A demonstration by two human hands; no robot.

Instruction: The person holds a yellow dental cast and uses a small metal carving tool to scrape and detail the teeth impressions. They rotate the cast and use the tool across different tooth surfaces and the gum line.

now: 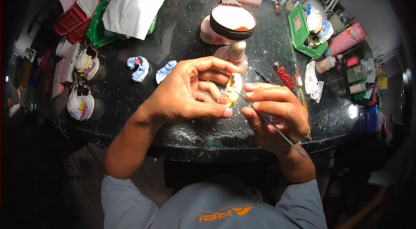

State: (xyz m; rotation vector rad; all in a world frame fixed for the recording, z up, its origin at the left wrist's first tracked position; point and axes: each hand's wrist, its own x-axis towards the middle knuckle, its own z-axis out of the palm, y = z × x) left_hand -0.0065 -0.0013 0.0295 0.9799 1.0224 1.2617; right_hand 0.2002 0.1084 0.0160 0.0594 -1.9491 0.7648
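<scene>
My left hand is closed around a yellowish dental cast, tilted up between its fingertips and thumb. Pink wax-like material shows at the cast's lower left side. A thin metal dental carving tool rests in my right hand, pinched between thumb and fingers. Its tip meets the cast near the middle; the exact contact is too small to tell. Just beyond both hands stands a round dark-rimmed dish with a white inside and an orange-red patch, raised on a pale stem.
Left of my hands lie blue dental casts and mounted casts. A red lighter and slim tools are on the right. Green bins hold casts; paper covers another. The black worktop carries white dust along its curved front edge.
</scene>
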